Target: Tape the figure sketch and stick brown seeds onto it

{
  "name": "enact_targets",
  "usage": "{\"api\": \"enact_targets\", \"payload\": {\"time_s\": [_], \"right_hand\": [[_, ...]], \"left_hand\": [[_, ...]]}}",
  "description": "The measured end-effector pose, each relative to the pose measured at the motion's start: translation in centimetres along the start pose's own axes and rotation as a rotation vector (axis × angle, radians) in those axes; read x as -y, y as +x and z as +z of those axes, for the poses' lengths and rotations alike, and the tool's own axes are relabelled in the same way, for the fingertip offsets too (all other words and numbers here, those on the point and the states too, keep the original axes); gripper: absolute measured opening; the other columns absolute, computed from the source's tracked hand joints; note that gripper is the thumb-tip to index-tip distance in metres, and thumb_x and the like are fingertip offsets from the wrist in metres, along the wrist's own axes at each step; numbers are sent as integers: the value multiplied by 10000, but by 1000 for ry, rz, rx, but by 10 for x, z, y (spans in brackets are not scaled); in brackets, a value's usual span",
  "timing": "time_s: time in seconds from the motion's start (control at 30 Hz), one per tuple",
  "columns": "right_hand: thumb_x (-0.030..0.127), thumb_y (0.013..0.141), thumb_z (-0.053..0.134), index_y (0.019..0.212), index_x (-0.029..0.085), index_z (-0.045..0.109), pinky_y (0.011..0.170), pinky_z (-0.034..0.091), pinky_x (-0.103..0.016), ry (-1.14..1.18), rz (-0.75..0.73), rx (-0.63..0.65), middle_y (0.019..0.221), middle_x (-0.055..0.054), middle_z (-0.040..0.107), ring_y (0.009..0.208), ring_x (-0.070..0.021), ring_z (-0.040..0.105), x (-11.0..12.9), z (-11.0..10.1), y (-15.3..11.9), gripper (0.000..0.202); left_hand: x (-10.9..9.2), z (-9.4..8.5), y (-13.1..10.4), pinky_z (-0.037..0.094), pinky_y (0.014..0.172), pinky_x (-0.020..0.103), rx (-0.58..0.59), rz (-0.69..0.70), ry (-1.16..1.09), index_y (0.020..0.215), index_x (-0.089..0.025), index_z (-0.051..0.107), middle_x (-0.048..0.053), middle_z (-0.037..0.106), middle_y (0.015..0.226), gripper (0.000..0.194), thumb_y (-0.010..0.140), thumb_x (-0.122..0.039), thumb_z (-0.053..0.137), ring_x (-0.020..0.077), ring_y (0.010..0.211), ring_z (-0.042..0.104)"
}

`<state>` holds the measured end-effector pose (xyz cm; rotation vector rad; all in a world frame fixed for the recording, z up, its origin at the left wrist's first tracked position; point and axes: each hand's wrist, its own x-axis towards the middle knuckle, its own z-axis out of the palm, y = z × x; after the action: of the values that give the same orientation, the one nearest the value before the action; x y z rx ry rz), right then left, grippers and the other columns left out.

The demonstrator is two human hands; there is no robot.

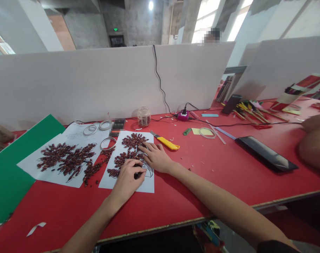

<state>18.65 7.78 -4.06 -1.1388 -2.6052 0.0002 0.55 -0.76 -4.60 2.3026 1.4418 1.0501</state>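
Note:
A white sheet (105,185) with black outlines lies before me, partly covered by clusters of small, glossy dark-brown seeds (133,141). My left hand (128,175) rests over the lower part of this sheet, its fingers curled in toward the thumb. What they hold, if anything, is too small to make out. Laid flat at the sheet's right edge, my right hand (158,157) has its fingers spread, the tips touching the paper beside the upper seed cluster. Loose seeds (93,171) form a pile left of the sheet.
Further left lie a second seed-covered sheet (73,181) and a green board (41,140). Behind my hands are tape rolls (108,149), a glass jar (144,116) and a yellow utility knife (168,142). To the right are a purple power adapter (183,116), cables and a black tablet-like slab (265,153).

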Motion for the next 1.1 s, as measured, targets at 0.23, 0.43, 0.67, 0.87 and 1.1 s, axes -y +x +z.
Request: {"api": "enact_targets", "payload": {"time_s": [0.23, 0.43, 0.67, 0.87, 1.1], "right_hand": [[341, 1068, 362, 1500, 248, 452, 1048, 358, -511, 5, 4, 7, 1572, -121, 438, 1359, -304, 452, 0, 0, 0, 450], [356, 1068, 370, 1496, 246, 462, 1052, 359, -518, 18, 13, 21, 1578, -128, 428, 1365, -308, 452, 1, -2, 0, 451], [360, 1075, 354, 1500, 241, 458, 1050, 359, -498, 13, 7, 5, 1583, -129, 424, 1380, -299, 438, 0, -1, -1, 454], [377, 1079, 346, 1512, 244, 440, 1047, 357, -517, -8, 16, 25, 1590, -123, 416, 1392, -302, 427, 1, -2, 0, 462], [364, 1078, 336, 1506, 260, 450, 1044, 355, -488, 6, 15, 15, 1580, -115, 433, 1389, -289, 428, -1, 1, 1, 454]], "left_hand": [[-3, -2, -2, 516, 974, 441, 24, -2, 12, 926, -252, 799, 59, 692, 1110, 185, 876, -150, 654, 253, 1063, 583], [0, -19, 6, 481, 1035, 443, -7, -65, -42, 1032, -247, 767, 57, 681, 1190, 189, 965, -226, 591, 245, 1151, 576], [-2, -33, 19, 428, 1075, 505, 116, -17, 40, 1041, -282, 776, 40, 650, 1306, 171, 881, -254, 723, 288, 1237, 524], [-7, -25, 14, 451, 1031, 473, 176, -52, 55, 910, -314, 808, 12, 681, 1224, 148, 851, -199, 737, 274, 1176, 538], [-6, -23, 15, 426, 1063, 494, 181, -152, 38, 880, -323, 808, 14, 673, 1229, 135, 794, -221, 793, 292, 1209, 520]]}}
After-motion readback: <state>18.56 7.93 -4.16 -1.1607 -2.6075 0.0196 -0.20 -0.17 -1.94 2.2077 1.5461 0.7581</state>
